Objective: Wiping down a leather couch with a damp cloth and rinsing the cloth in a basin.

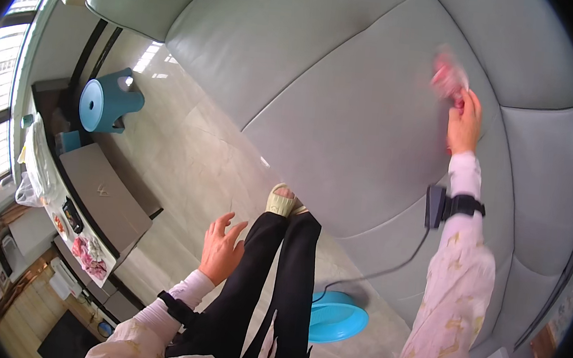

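Observation:
My right hand [463, 124] reaches out over the seat of a grey leather-look sofa [343, 127], gripping a pink-and-white cloth [449, 76]. The cloth is blurred, and whether it touches the sofa cannot be told. My left hand [222, 248] hangs beside my thigh above the floor, fingers apart and holding nothing. Around my right wrist is a strap with a black device [436, 207], and a cable runs down from it. A second black strap [175, 309] circles my left wrist.
A blue plastic basin [338, 326] stands on the tiled floor by the sofa's front. To the left, a blue stool [110, 101] stands near a long cabinet [106, 198], whose top [100, 279] bears a crumpled pink cloth [88, 257] and plastic bags [33, 175].

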Available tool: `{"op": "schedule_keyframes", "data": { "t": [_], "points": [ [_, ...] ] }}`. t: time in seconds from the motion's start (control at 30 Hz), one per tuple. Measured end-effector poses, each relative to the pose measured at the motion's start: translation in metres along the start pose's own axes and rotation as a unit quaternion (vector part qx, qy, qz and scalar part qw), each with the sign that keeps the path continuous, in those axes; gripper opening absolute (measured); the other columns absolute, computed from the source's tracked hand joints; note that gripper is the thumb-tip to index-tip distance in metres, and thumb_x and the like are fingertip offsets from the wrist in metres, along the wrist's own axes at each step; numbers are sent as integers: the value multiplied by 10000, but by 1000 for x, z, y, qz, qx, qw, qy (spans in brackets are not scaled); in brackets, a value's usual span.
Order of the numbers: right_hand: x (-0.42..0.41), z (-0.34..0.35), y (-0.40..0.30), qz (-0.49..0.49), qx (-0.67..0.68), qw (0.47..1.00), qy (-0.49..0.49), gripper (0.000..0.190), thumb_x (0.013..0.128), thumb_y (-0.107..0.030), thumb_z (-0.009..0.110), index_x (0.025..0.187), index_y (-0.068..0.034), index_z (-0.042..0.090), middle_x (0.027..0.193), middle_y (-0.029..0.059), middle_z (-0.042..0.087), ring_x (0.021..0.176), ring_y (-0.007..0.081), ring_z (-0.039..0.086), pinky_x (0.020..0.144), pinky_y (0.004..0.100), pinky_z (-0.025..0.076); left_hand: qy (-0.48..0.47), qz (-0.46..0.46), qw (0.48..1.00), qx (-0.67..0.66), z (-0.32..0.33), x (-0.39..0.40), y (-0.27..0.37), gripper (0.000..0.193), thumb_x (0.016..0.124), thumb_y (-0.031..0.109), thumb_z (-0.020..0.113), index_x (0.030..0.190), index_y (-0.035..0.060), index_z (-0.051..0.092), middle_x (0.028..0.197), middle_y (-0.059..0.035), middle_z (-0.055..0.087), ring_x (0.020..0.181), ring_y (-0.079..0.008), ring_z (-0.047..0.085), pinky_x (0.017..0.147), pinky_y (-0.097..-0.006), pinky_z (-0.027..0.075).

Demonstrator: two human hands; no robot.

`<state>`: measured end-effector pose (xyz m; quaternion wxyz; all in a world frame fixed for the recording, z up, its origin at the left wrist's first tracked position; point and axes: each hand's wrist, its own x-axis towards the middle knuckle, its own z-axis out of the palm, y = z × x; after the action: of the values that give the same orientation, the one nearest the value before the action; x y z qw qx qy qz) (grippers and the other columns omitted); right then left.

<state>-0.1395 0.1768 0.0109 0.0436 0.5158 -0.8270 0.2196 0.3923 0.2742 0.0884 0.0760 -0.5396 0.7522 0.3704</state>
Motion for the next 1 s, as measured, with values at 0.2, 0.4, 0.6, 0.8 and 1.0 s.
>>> {"op": "schedule_keyframes", "data": {
  "t": [0.2,0.4,0.6,0.8,1.0],
  "points": [
    [-3,58,-87,79,112,990,21,293,768,-47,582,1052,-109,608,1047,100,621,1003,308,586,850,455,449,-8,-37,999,11,-2,-14,-25,452,732,48,652,1179,103,606,1297,-159,469,1117,-335,504,950,-446,409],
    [-186,57,-252,-175,239,925,-237,93,777,-114,550,829,-128,626,896,30,568,935,244,537,792,419,380,7,-29,1000,1,-20,1,-3,454,742,31,645,1188,99,598,1292,-155,470,1114,-333,504,947,-441,411],
    [-247,8,-220,-49,416,812,-406,98,722,-39,590,719,-112,656,812,70,632,864,243,614,788,363,484,50,3,999,-19,-38,19,14,446,748,20,639,1187,88,594,1294,-156,467,1111,-323,500,943,-430,414],
    [6,-13,-114,-136,262,939,-177,295,729,-5,520,923,-142,696,1052,56,652,1070,287,543,924,432,409,45,-15,999,-26,-14,17,20,449,748,-7,633,1184,91,585,1300,-153,459,1102,-316,499,933,-422,425],
    [17,71,-148,-6,90,992,-89,70,682,-91,622,731,-100,572,903,70,587,950,302,539,849,503,360,68,18,996,-47,-2,60,66,458,757,-23,613,1200,88,576,1314,-158,453,1106,-330,493,933,-415,430]
  ]
}}
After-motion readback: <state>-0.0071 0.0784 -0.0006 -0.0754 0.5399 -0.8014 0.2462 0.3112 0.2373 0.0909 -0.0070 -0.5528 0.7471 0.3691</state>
